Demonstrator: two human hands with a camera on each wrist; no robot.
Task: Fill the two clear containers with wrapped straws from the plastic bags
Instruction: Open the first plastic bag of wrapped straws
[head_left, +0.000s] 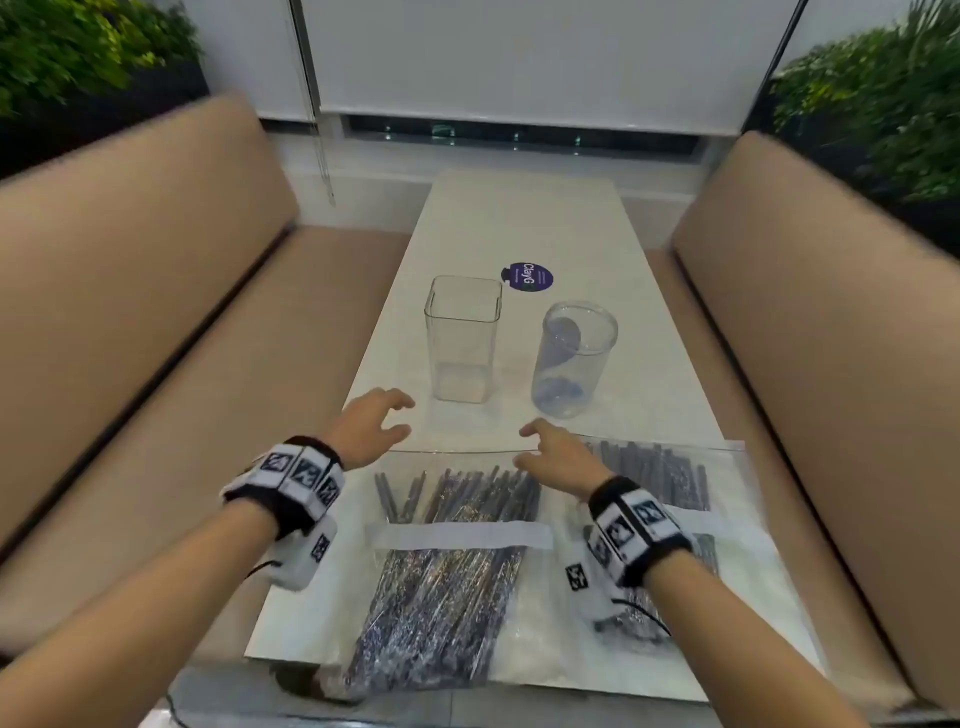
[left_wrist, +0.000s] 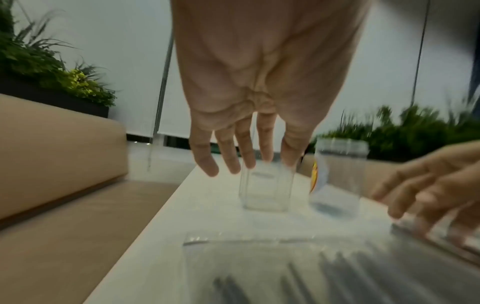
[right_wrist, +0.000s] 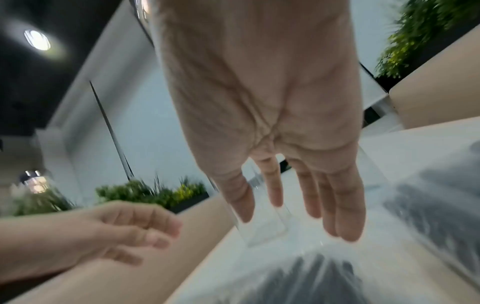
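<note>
Left hand (head_left: 370, 426) and right hand (head_left: 556, 457), lower centre of frame, hover empty with fingers loosely spread. Square container (head_left: 461, 340) and round container (head_left: 574, 358) stand upright at centre, above two straw bags (head_left: 452, 566).

Two clear containers stand on the counter (head_left: 519, 223): one square container (head_left: 461, 347), one round container (head_left: 571, 359). Two bags (head_left: 457, 566) of straws (head_left: 447, 597) lie nearer, the second bag (head_left: 691, 499) to the right (straws too many and blurred to count). One purple sticker (head_left: 527, 277). Two benches (head_left: 130, 312).
</note>
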